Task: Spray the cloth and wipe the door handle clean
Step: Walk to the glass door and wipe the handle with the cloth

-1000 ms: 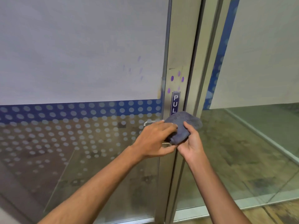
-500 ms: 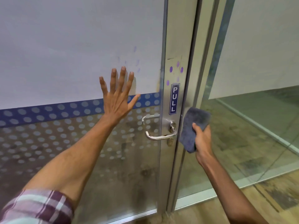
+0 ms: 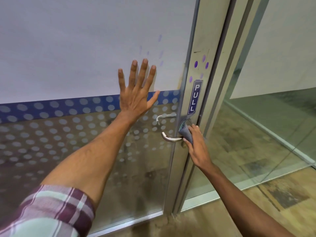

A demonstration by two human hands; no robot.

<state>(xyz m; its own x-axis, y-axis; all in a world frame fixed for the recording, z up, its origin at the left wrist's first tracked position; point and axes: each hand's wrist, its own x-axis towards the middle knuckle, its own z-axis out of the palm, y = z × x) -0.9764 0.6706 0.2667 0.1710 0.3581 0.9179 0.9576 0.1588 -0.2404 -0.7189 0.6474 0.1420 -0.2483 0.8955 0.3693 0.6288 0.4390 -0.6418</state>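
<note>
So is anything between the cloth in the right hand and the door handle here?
Nothing visible. The right hand already presses the cloth against the base of the door handle, by the frame. The left hand lies flat on the glass, above and clear of the lever.

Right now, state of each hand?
Left hand: open, fingers spread, flat against the glass door, holding nothing.
Right hand: closed on the cloth, pressed at the door handle.
</note>
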